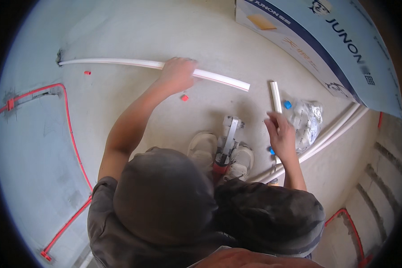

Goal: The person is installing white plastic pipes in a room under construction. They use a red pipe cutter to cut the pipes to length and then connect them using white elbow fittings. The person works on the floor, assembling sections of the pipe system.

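My left hand (pixel 178 75) is closed around a long white pipe (pixel 223 79) with a thin red line, which runs from the wall at the far left toward the middle. Over a short white pipe (pixel 275 96) on the right hovers my right hand (pixel 281 133); its thumb and fingers are apart, and whether it touches that pipe is unclear. Between my shoes stands a grey-and-red tool (pixel 228 142), its lower part hidden. A red fitting (pixel 185 98) lies below my left hand. Blue fittings (pixel 287 104) lie by my right hand.
A crumpled clear plastic bag (pixel 307 123) sits right of the short pipe. Longer white pipes (pixel 326 138) slant beneath a big blue-and-white box (pixel 308 49) at the far right. A small red piece (pixel 87 73) lies at left. Red conduit (pixel 71 125) bends along the left wall.
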Motion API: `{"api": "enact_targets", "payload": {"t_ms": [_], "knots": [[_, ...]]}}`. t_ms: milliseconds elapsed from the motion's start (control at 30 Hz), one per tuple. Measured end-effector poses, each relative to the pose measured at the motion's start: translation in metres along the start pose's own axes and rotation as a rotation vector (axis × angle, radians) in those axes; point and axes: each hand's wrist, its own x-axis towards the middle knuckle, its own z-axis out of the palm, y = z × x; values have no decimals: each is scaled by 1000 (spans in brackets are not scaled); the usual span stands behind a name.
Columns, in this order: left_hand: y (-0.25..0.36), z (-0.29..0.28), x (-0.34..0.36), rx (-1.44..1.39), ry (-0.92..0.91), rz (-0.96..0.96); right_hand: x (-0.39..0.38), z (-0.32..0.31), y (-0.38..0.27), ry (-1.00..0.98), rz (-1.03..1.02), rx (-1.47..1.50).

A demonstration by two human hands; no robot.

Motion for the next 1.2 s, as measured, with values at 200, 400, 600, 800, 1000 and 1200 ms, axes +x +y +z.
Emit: {"api": "enact_targets", "payload": {"t_ms": [200,400,600,800,1000,1200], "knots": [[23,14,-3,7,351,194,50,6,-42,28,-172,45],[30,-13,1,50,-176,10,71,15,-56,-205,-341,-120],[15,-33,30,-175,-597,105,93,46,-84,-257,-468,-557],[12,10,15,-95,-53,132,132,65,-54,-394,-338,-631],[0,48,17,24,56,174,147,65,-35,-586,-294,-459],[10,18,34,14,-247,105,145,70,-18,-514,-269,-365]]}}
